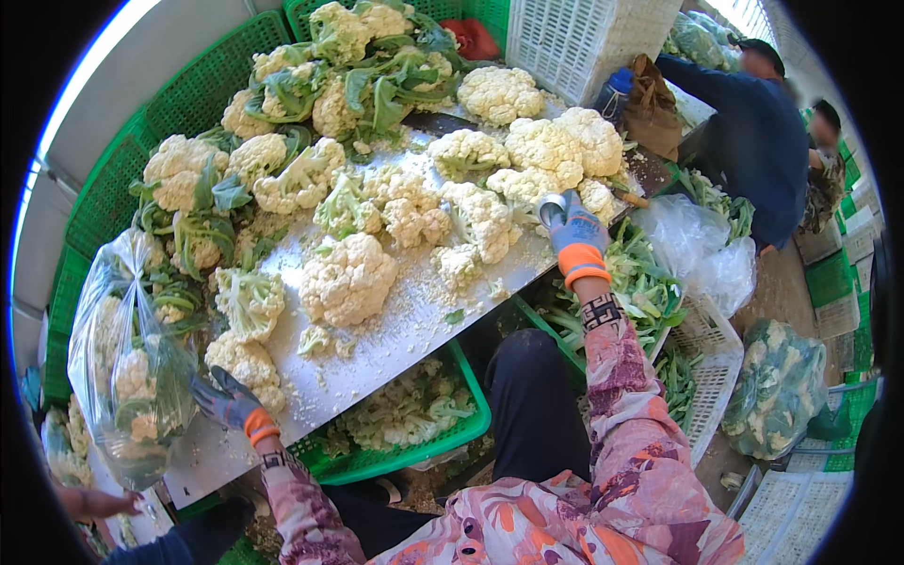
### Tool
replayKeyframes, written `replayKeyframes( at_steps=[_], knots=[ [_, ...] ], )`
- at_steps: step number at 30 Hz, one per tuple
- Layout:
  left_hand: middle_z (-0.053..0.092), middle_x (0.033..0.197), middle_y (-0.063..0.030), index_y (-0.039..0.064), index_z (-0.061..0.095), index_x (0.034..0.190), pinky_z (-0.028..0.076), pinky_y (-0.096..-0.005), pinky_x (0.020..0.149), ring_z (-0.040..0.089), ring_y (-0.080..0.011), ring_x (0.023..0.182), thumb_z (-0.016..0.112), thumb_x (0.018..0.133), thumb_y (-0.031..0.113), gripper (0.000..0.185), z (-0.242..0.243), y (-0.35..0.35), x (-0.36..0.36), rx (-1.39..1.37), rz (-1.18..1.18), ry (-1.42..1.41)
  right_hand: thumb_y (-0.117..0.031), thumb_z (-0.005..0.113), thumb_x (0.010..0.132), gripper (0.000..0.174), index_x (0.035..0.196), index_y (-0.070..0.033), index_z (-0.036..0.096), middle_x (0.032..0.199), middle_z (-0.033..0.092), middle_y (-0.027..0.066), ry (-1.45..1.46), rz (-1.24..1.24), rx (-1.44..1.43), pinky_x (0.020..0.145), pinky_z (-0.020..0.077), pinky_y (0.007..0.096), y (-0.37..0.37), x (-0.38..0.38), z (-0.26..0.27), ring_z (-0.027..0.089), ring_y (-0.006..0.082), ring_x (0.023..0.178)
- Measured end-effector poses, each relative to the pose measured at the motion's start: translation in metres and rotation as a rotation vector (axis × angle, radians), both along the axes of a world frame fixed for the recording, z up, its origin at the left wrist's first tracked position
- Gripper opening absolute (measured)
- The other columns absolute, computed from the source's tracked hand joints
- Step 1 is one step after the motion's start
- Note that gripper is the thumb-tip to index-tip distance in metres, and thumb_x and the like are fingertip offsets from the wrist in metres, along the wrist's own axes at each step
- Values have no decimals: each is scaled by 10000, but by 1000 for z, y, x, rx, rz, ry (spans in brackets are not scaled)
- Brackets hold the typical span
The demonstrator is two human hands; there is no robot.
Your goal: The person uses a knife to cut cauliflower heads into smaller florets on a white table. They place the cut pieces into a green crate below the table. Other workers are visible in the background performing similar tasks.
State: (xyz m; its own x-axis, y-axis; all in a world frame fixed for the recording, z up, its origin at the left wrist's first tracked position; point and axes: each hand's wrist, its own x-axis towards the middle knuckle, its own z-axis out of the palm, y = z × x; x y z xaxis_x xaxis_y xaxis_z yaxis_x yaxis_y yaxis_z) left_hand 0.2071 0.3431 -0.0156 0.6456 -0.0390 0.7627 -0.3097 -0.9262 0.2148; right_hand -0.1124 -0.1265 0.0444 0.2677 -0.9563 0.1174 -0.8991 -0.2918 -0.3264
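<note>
My left hand (224, 404), in a grey glove with an orange cuff, has its fingers apart at the lower edge of a cauliflower head (247, 364). It holds nothing. Just left of it stands a clear plastic bag (131, 374) with cauliflower inside. My right hand (580, 229), gloved alike, closes around a shiny curved metal tool (552, 210); its full shape is hidden. Cauliflower florets (526, 185) lie just beyond that hand. A large cauliflower head (348, 279) and several cut pieces rest on the metal tabletop (395, 321) between my hands, among scattered crumbs.
Leafy cauliflowers (353, 92) are piled at the back. A green crate (473, 424) with florets sits below the table edge. Trimmed stalks (635, 275) fill a crate at right, near clear plastic (706, 247). Co-workers (756, 141) are at upper right; another person's hand (99, 503) shows lower left.
</note>
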Motion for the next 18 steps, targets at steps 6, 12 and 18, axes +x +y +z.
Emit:
replayKeyframes(
  at_steps=[6, 12, 18],
  knots=[
    [474, 1355, -198, 27, 478, 1331, 316, -501, 1058, 439, -374, 1253, 564, 925, 327, 512, -4, -87, -96, 135, -468, -66, -405, 585, 852, 481, 1242, -125, 571, 1040, 672, 147, -162, -42, -103, 827, 495, 418, -23, -33, -29, 643, 345, 952],
    [456, 1366, -193, 49, 492, 1314, 272, -528, 1085, 398, -392, 1282, 598, 877, 293, 511, -29, -147, -151, 180, -698, 139, -229, 693, 816, 317, 1075, -53, 645, 862, 681, 104, -873, -113, -254, 701, 509, 305, -45, -55, -67, 657, 202, 770],
    [416, 1406, -150, 130, 520, 1313, 235, -582, 1090, 331, -398, 1331, 642, 832, 356, 546, -12, -226, -188, 233, -975, 183, -154, 627, 870, 113, 954, -81, 610, 746, 566, -29, -1448, -233, 205, 463, 328, 235, -60, -47, -80, 454, 66, 551]
  ],
)
